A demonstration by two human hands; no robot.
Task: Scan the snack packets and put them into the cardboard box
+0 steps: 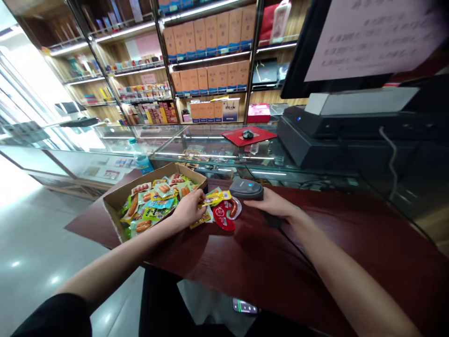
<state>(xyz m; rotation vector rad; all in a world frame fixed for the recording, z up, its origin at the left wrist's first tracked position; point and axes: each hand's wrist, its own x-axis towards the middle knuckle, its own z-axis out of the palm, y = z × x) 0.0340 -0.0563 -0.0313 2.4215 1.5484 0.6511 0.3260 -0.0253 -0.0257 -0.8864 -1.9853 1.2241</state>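
In the head view, the left hand (189, 209) is pinching a yellow packet (217, 198), fingers hiding its near end. In the picture, the packet is overlapping a red packet (223, 220), just beside the cardboard box (112, 220). The right hand (275, 203) is gripping a scanner (246, 188), covering part of its handle. Lettering on the paper sheet (368, 47) is blurring, its top running out of frame.
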